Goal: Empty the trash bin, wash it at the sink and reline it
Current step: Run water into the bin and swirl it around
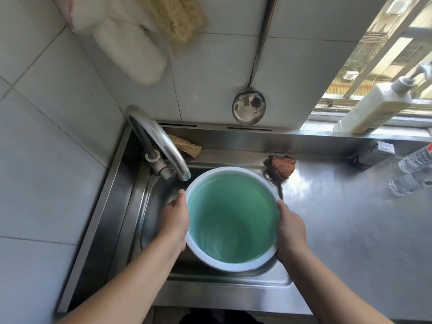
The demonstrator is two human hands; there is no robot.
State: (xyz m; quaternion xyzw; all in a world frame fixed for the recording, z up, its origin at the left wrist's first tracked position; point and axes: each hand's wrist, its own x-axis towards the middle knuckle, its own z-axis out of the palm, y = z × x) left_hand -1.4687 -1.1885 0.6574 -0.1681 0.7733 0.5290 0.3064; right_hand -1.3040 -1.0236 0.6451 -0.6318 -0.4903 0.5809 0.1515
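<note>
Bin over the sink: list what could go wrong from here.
1. The bin appears to hold some water, and the left hand and right hand grip only its rim, so it could slip or slosh.
2. The faucet spout sits just beyond the rim; lifting the bin may knock it.

I count one green trash bin (231, 218) held between my two hands, left hand (174, 220) and right hand (291, 230), one sink (149, 206), one faucet (161, 146), one ladle (249, 108), one pump bottle (374, 108), two loofah scrubbers (184, 146) (180, 17), and two clear water bottles (416, 160) (411, 184).
</note>
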